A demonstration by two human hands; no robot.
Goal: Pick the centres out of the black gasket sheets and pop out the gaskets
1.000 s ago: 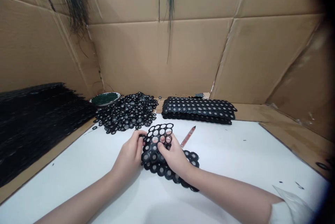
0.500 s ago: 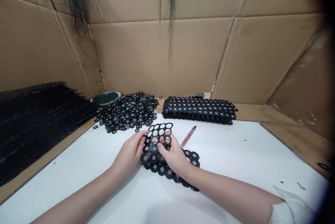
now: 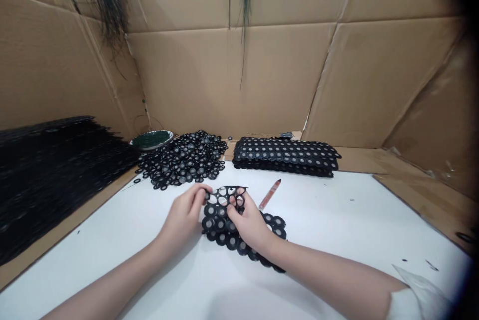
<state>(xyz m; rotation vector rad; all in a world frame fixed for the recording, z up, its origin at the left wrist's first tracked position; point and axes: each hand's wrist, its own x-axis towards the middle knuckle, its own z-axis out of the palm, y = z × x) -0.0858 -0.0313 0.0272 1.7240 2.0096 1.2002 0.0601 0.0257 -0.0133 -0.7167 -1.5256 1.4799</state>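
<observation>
A: Your left forearm (image 3: 108, 279) slants up from the lower left of the frame, doesn't it?
B: Yes, and your right forearm (image 3: 329, 269) reaches in from the lower right, so your hands sit near each other, just below centre.
A: Your left hand (image 3: 186, 208)?
B: You've curled its fingers (image 3: 199, 189) inward. Your right hand (image 3: 248, 220) grips, thumb (image 3: 233, 213) uppermost, fingers partly hidden.

The white tabletop (image 3: 318, 240) carries a heap of black rings (image 3: 183, 160) at far left, a stack of disc-patterned sheets (image 3: 284, 154) along the far edge, a red, dark-tipped pen-like tool (image 3: 270, 194), a partly raised sheet of joined black discs (image 3: 232, 242), and dark scraps (image 3: 404, 260) at right.
</observation>
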